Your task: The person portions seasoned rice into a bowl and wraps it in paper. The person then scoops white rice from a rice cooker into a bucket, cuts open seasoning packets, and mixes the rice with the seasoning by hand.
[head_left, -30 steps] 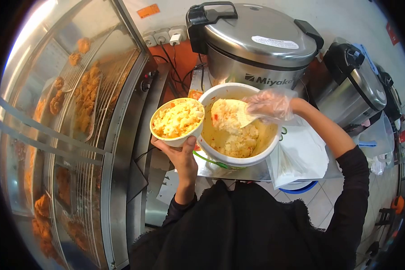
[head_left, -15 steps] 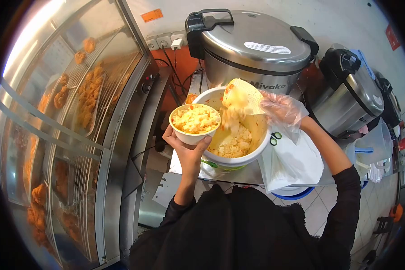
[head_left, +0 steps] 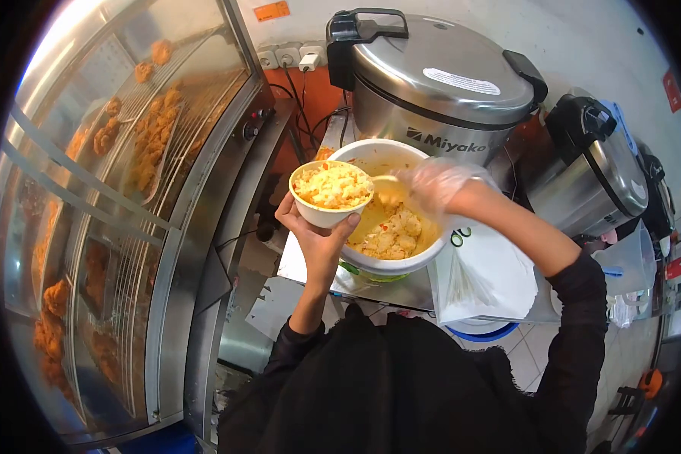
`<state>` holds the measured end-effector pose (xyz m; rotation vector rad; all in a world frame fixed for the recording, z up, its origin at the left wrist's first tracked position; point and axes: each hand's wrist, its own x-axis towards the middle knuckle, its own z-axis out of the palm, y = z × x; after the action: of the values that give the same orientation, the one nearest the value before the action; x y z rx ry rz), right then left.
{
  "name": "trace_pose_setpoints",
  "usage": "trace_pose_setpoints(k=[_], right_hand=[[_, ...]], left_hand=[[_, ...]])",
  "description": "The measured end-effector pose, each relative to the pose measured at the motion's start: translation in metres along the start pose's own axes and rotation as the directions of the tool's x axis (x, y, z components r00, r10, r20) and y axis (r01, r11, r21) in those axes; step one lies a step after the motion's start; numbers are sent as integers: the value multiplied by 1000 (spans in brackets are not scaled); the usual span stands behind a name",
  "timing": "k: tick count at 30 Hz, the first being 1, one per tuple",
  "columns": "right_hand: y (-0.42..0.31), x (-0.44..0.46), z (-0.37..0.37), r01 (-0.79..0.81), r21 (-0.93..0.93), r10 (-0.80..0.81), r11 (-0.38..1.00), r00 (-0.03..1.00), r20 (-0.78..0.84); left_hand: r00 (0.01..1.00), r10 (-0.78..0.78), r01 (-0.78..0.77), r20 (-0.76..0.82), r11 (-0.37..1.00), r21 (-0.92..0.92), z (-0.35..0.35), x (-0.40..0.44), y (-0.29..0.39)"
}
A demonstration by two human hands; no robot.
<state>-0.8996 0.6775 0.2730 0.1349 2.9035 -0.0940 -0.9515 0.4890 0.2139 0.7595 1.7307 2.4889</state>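
White glare streaks the glass case [head_left: 121,219] at upper left, the right hand [head_left: 436,188] is blurred, and bowed edges darken.

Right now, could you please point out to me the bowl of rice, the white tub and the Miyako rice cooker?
Bowl of rice [head_left: 321,216]: head view, on its outer wall.
White tub [head_left: 390,265]: head view, on its front rim.
Miyako rice cooker [head_left: 435,57]: head view, on its lid.

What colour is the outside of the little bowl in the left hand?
The bowl is white on the outside, seen in the head view.
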Motion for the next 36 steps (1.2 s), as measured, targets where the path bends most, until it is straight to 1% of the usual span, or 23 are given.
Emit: trace_pose_setpoints(k=[2,3,5,6,8,9,11,12,13,14,15,16,18,19,22,24,26,28,30,31,34,35,36], right_hand=[[-16,18,11,-65,-259,109,964,981,160],[-18,31,22,-57,-263,103,963,981,167],[-17,60,47,66,-457,102,887,937,334],[-19,71,58,76,-461,97,884,935,340],[-23,83,77,-135,-196,196,971,922,333],[-26,84,75,-128,-198,191,972,919,345],[-33,78,59,23,-13,-17,1000,938,346],[-36,75,50,27,-3,-24,1000,930,368],[-39,73,39,-5,-12,9,1000,921,389],[-39,77,38,-23,-71,50,997,914,404],[-39,82,37,-39,-131,90,991,904,417],[-33,84,40,-41,-121,90,992,898,431],[-18,85,47,-81,1,74,997,917,393],[-13,88,54,-76,30,58,997,917,393],[-11,96,84,30,61,-55,998,883,466],[-14,99,102,123,68,-140,990,844,518],[-17,98,115,189,74,-198,979,811,551],[-19,97,122,239,62,-231,969,787,572],[-21,99,126,272,41,-243,961,771,589],[-21,102,127,292,27,-250,956,764,595],[-14,113,124,321,-84,-203,943,757,622],[-12,118,123,329,-139,-171,934,754,635],[-7,114,116,239,-138,-122,961,816,565]], left_hand=[[1000,14,-14,-11,1000,-10,1,7,-1],[999,41,-41,-13,999,4,1,11,-3],[996,84,-84,-29,996,11,0,20,-7],[996,81,-80,-39,997,11,2,23,-8],[996,67,-71,-51,996,-63,5,28,-10],[996,67,-69,-50,997,-38,2,29,-14],[996,64,-65,-57,998,-20,-1,28,-20],[996,69,-70,-55,998,-2,-2,26,-22],[996,58,-59,-71,998,-15,-1,25,-22],[997,37,-38,-73,999,-9,-3,24,-24],[995,50,-51,-88,999,-17,-3,23,-26],[993,63,-66,-101,997,-27,-3,22,-26],[994,28,-32,-101,999,-37,-3,21,-26],[996,34,-33,-85,999,6,-7,21,-28],[998,11,-6,-67,997,78,-12,16,-34],[993,-69,81,-94,987,135,-18,9,-41],[985,-126,145,-122,976,161,-21,3,-46],[979,-136,156,-149,979,129,-22,1,-46],[977,-143,162,-156,980,115,-23,-2,-46],[978,-143,165,-155,975,145,-25,-3,-46],[980,-145,164,-135,977,138,-31,-6,-54],[991,-62,80,-120,985,154,-35,-10,-61],[994,-21,39,-112,986,163,-37,-12,-63]])
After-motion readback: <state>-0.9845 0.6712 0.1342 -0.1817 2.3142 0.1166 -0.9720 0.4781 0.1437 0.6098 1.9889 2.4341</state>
